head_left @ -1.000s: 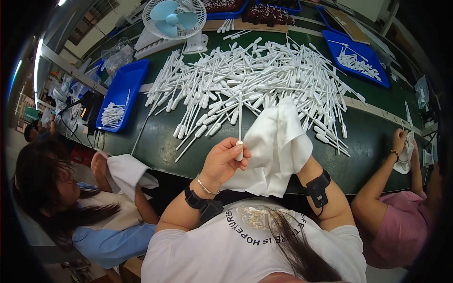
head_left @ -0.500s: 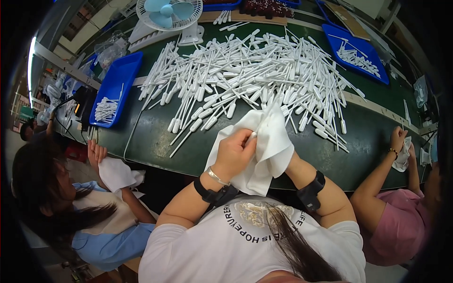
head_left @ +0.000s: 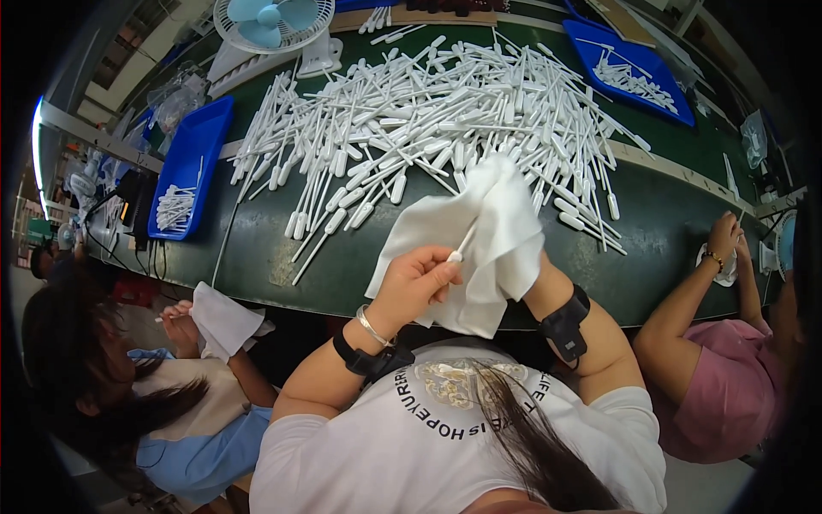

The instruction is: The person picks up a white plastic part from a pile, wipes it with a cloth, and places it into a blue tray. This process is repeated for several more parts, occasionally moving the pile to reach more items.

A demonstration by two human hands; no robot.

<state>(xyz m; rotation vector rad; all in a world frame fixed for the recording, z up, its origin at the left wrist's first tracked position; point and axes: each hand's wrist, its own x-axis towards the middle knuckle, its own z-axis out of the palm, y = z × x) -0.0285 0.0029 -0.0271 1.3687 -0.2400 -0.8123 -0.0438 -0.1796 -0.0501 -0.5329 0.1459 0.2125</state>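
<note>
My left hand [head_left: 417, 281] pinches the bulb end of a white plastic pipette [head_left: 463, 243], whose stem runs up into a white cloth [head_left: 467, 244]. The cloth is bunched around my right hand [head_left: 524, 257], which is almost wholly hidden under it and grips it. Both wrists carry black bands. A large heap of white pipettes [head_left: 428, 111] lies on the dark green table [head_left: 668, 223] just beyond my hands.
A blue tray [head_left: 190, 167] with a few pipettes sits at the left, another blue tray [head_left: 638, 73] at the back right. A fan [head_left: 274, 21] stands at the back. A person on the left holds a white cloth [head_left: 224, 321]; another person's hands [head_left: 726, 244] work at the right.
My left hand has moved from holding a pipette upright beside the cloth to pushing it into the cloth, which my right hand has closed around the stem.
</note>
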